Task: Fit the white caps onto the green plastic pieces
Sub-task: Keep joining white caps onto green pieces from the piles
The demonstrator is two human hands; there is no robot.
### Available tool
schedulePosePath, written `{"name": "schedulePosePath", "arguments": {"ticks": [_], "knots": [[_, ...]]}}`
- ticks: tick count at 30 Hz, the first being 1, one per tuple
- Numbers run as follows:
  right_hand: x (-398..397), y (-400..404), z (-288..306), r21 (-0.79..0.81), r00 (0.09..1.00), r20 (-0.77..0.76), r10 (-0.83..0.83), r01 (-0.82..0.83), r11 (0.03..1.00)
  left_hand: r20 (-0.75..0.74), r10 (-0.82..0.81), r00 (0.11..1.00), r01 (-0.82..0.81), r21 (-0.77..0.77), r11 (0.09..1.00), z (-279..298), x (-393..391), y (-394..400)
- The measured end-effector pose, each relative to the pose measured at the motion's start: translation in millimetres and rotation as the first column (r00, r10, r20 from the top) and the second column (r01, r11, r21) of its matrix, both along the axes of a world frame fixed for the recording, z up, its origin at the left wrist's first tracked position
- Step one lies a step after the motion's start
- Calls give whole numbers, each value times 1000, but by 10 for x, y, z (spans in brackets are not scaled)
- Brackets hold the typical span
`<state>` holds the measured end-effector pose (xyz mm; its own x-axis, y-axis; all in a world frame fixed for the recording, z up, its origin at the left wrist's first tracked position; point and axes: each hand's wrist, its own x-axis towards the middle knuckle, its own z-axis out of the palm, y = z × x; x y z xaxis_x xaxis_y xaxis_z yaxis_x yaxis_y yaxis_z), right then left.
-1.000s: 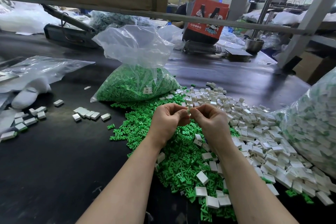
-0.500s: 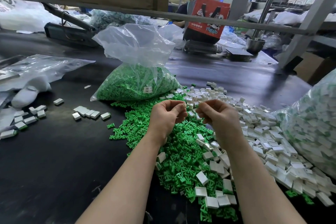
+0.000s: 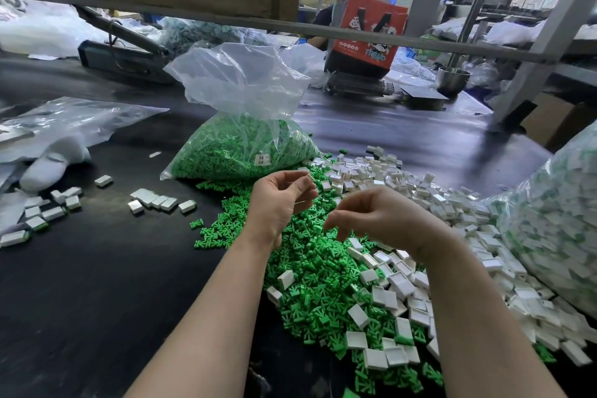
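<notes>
A heap of loose green plastic pieces (image 3: 310, 268) lies on the black table in front of me. White caps (image 3: 397, 191) are piled to its right and scattered over it. My left hand (image 3: 281, 203) hovers over the heap's far left side with its fingers curled toward the thumb; whether it holds anything is hidden. Just right of it, my right hand (image 3: 378, 216) hangs above the green pieces, fingers apart and pointing down, holding nothing that I can see. Capped pieces (image 3: 155, 200) lie in a short row on the left.
A clear bag of green pieces (image 3: 239, 152) stands behind the heap. A big bag of capped pieces (image 3: 555, 229) fills the right edge. More capped pieces (image 3: 42, 213) and a white glove (image 3: 48, 165) lie far left. A person sits across the table behind a red bag (image 3: 368, 32).
My hands were pressed together at the fingertips a second ago and have drawn apart. The right hand has dropped toward the green heap and spread its fingers.
</notes>
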<state>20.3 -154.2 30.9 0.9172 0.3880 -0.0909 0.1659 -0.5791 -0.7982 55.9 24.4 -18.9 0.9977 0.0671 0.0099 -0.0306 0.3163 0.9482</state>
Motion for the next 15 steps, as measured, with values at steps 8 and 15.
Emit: {"name": "schedulePosePath", "arguments": {"ticks": [8,15], "knots": [[163,-129,-412,-332,793,439,-422,579,745,10,-23,1000,23,-5,1000,2,-43,-21],[170,-20,-467,-238,851,394,-348,460,855,20,-18,1000,18,-2,1000,1,-38,-26]]}}
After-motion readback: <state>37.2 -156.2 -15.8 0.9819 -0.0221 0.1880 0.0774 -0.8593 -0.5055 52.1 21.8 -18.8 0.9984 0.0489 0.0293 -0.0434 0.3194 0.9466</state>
